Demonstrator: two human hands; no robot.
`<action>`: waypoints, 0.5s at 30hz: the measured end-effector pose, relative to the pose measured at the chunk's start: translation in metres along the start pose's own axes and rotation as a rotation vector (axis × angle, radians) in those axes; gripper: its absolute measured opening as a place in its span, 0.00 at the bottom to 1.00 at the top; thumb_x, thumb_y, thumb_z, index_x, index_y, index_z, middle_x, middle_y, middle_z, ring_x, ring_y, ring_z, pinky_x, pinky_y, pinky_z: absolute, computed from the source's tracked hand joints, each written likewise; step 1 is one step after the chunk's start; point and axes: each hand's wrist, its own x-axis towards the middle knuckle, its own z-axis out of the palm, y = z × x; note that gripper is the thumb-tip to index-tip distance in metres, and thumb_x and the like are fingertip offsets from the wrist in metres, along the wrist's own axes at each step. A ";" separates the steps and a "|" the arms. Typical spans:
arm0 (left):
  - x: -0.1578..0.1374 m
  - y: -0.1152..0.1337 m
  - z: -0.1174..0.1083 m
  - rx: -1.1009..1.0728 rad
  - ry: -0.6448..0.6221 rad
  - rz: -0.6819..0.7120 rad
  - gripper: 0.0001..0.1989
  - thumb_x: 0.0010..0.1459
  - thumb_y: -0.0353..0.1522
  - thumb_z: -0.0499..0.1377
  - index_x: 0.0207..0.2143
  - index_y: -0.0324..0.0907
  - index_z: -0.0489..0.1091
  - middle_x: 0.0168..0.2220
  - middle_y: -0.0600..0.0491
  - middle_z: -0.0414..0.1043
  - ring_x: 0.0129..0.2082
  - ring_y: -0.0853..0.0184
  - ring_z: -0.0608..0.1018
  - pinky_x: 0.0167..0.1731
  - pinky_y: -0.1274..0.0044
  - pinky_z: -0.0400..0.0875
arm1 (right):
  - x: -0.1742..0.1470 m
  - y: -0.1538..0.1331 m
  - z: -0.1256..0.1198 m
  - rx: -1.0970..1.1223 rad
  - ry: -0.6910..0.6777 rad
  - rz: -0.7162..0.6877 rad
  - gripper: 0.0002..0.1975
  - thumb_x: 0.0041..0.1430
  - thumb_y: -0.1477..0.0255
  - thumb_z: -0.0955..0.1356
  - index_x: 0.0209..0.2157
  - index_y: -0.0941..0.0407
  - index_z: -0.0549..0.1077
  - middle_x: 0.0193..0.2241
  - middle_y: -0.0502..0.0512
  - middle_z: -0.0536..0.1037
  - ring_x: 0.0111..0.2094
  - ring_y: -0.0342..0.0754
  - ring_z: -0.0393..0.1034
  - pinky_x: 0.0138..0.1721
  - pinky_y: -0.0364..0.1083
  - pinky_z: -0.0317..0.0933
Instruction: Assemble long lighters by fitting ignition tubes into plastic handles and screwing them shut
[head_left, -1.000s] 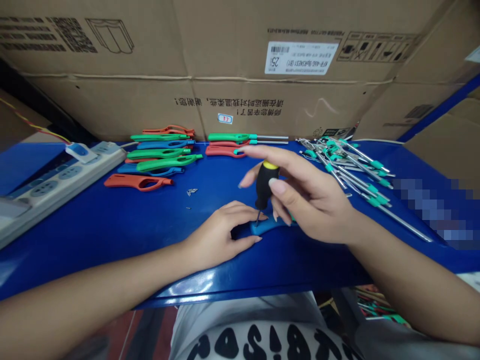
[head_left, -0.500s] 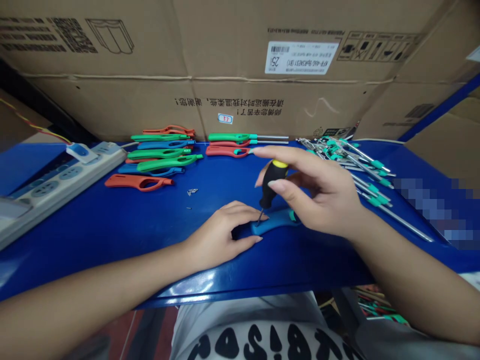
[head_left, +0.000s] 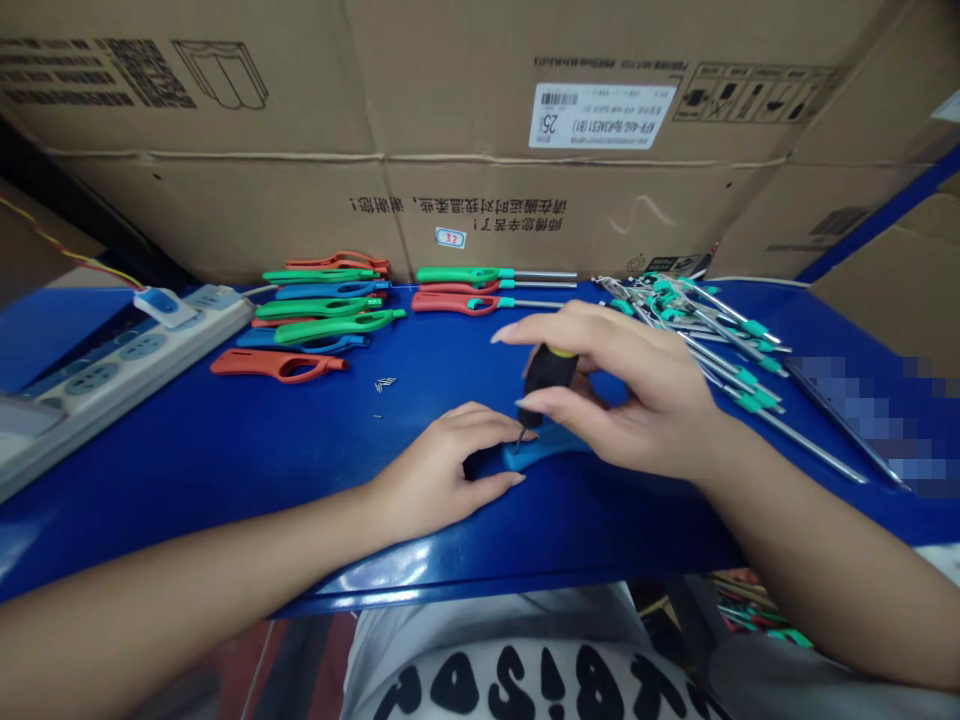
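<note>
A blue lighter (head_left: 551,446) lies on the table before me, its right part hidden under my right hand. My left hand (head_left: 450,470) steadies its left end, thumb on the near side and fingers on the far side. Between the thumb and fingers of my right hand (head_left: 630,385) is a black screwdriver (head_left: 541,376) with a yellow band. It stands nearly upright, slightly tilted, and its tip meets the lighter's left end. A few small screws (head_left: 384,384) lie in a little heap beyond my left hand, with one loose screw (head_left: 378,416) nearer.
Orange, green and blue lighter handles (head_left: 322,328) lie at the back left. Assembled lighters (head_left: 457,302) with metal tubes rest at the back middle. A pile of metal tubes with green parts (head_left: 742,375) is on the right. A power strip (head_left: 124,365) borders the left; cardboard (head_left: 465,120) stands behind.
My right hand's fingers have shifted on the screwdriver handle, with the thumb lower and the index finger reaching further left. My left hand and the lighter have stayed in place.
</note>
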 end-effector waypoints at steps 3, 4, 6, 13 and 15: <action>-0.001 0.000 0.000 -0.001 0.013 0.013 0.15 0.59 0.30 0.67 0.49 0.41 0.74 0.47 0.49 0.80 0.49 0.62 0.79 0.52 0.69 0.72 | -0.002 -0.002 0.001 -0.260 0.053 -0.085 0.19 0.67 0.58 0.67 0.52 0.56 0.74 0.32 0.53 0.80 0.31 0.45 0.74 0.30 0.44 0.67; -0.001 0.000 0.000 -0.004 0.009 0.009 0.15 0.59 0.30 0.67 0.49 0.41 0.74 0.48 0.49 0.80 0.49 0.61 0.79 0.53 0.68 0.72 | -0.003 -0.004 0.001 -0.270 0.051 -0.093 0.20 0.69 0.58 0.65 0.54 0.55 0.73 0.33 0.53 0.80 0.31 0.46 0.74 0.30 0.44 0.68; 0.000 0.000 0.000 -0.011 -0.003 -0.011 0.14 0.60 0.30 0.66 0.49 0.41 0.75 0.48 0.49 0.79 0.50 0.60 0.78 0.54 0.67 0.72 | -0.003 -0.009 0.002 -0.176 0.034 -0.073 0.20 0.74 0.62 0.58 0.59 0.55 0.69 0.41 0.56 0.81 0.36 0.46 0.76 0.34 0.45 0.70; 0.001 0.000 0.000 -0.012 0.006 -0.017 0.15 0.59 0.31 0.67 0.49 0.43 0.75 0.47 0.50 0.80 0.49 0.61 0.79 0.54 0.67 0.72 | 0.000 -0.004 0.001 -0.178 0.072 -0.074 0.14 0.69 0.63 0.66 0.50 0.56 0.74 0.30 0.51 0.79 0.30 0.44 0.73 0.31 0.43 0.66; 0.001 0.001 0.000 -0.018 0.000 -0.013 0.14 0.59 0.30 0.67 0.48 0.42 0.75 0.47 0.50 0.80 0.48 0.61 0.79 0.53 0.67 0.72 | -0.003 0.000 -0.001 -0.311 0.074 -0.128 0.17 0.67 0.59 0.67 0.49 0.55 0.75 0.25 0.49 0.77 0.26 0.44 0.72 0.28 0.43 0.65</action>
